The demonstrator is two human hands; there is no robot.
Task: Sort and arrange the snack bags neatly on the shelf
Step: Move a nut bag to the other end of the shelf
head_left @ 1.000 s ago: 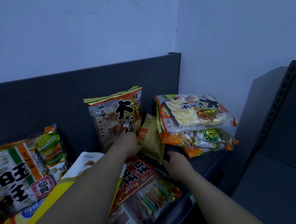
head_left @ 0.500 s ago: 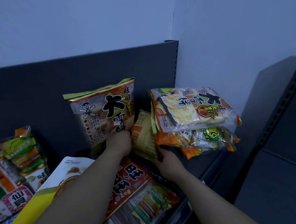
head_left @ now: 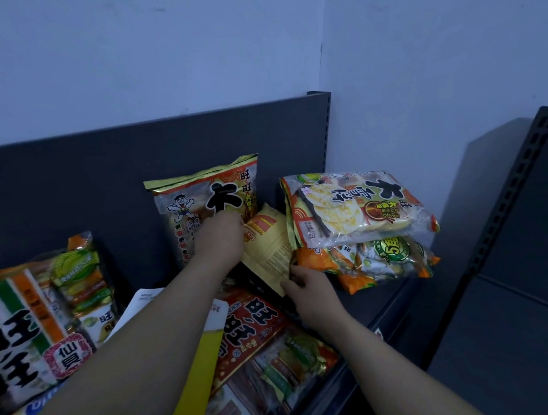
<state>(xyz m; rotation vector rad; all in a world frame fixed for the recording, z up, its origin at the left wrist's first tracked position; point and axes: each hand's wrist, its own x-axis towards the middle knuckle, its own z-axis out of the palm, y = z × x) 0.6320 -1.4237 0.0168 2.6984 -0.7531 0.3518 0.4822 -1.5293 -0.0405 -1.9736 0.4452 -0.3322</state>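
Yellow bag (head_left: 270,245) at my 12 o'clock on the shelf (head_left: 386,292), between upright bag (head_left: 197,195) and stacked bags (head_left: 350,206) | right hand (head_left: 312,291) pinches its lower edge | left hand (head_left: 218,238) at its top, seemingly touching; its fingers hidden, I cannot tell their state.

Both forearms are bare, the left forearm (head_left: 139,350) at seven o'clock, the right forearm (head_left: 383,358) at five. The left hand (head_left: 218,236) and right hand (head_left: 312,291) are ungloved.

glossy plastic snack bags (head_left: 350,209); matt dark metal shelf (head_left: 93,179).

Upright bag (head_left: 197,195) at back, leaning bag (head_left: 266,242) btwn it & stacked bags (head_left: 351,212)
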